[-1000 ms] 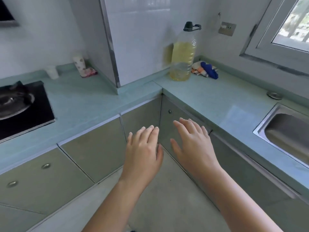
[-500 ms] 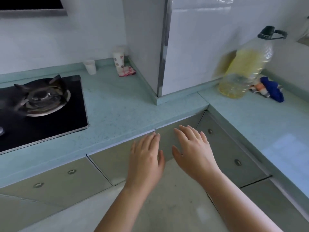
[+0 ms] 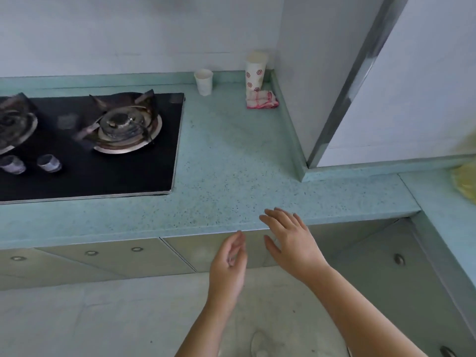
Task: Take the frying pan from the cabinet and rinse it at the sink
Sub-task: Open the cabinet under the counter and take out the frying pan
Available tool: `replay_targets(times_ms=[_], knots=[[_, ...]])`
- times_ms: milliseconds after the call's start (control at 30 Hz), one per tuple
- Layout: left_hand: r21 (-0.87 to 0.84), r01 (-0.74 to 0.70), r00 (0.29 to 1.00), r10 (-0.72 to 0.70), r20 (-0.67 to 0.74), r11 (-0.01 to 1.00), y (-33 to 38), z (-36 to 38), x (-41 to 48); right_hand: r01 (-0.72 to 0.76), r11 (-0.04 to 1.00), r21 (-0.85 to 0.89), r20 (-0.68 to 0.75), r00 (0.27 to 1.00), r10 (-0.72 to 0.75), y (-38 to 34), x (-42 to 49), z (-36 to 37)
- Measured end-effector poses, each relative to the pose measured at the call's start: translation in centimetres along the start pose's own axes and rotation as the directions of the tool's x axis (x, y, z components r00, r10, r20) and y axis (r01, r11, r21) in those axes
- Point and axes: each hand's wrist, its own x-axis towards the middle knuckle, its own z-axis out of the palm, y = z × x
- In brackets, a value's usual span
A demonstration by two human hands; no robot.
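Note:
No frying pan or sink shows in the head view. Grey cabinet doors [image 3: 116, 256] with round recessed pulls run under the pale green counter [image 3: 231, 176], all closed. My left hand [image 3: 228, 266] hovers in front of a door just below the counter edge, its fingers loosely curled and holding nothing. My right hand [image 3: 291, 240] is beside it, fingers spread and straight, its fingertips over the counter's front edge. Whether either hand touches the cabinet I cannot tell.
A black gas hob [image 3: 90, 145] with two burners fills the counter's left. A small white cup [image 3: 204, 81], a tall patterned cup [image 3: 255, 72] and a folded pink cloth [image 3: 262, 99] stand at the back. A yellow oil bottle [image 3: 465, 181] shows blurred at the right edge.
The view has swung left, so the sink and most of the oil bottle have left the frame and the hob has come in. My left hand's fingers have curled loosely.

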Motion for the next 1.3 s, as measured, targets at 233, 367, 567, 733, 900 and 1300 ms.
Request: replay_targets(times_ms=[233, 367, 567, 733, 900, 1300], knots=[[-0.403, 0.236, 0.952, -0.293, -0.085, 0.884, -4.3, 0.7, 3.3, 0.069, 0.994, 0.086, 0.022, 0.997, -0.071, 2.8, 3.9, 5.2], [-0.542, 0.298, 0.92, -0.388, -0.057, 0.785, -6.3, 1.4, 5.1, 0.104, 0.988, 0.114, 0.001, 0.994, -0.105, 3.4, 5.6, 7.0], [-0.668, 0.344, 0.884, -0.467, -0.006, 0.66, -8.4, 2.2, 7.1, 0.11, 0.978, 0.174, -0.178, 0.981, -0.079, 4.5, 6.1, 9.0], [-0.764, 0.331, 0.88, -0.474, 0.037, 0.554, -8.8, 2.7, 8.2, 0.092, 0.979, 0.181, -0.25, 0.967, -0.044, 4.5, 6.4, 9.8], [-0.811, 0.328, 0.876, -0.478, 0.068, 0.484, -9.1, 3.1, 8.7, 0.105, 0.982, 0.16, -0.293, 0.955, -0.054, 4.5, 6.3, 10.2], [-0.905, 0.258, 0.917, -0.38, 0.119, 0.338, -9.2, 3.9, 9.7, 0.123, 0.986, 0.115, -0.367, 0.927, -0.073, 4.7, 6.3, 11.0]])
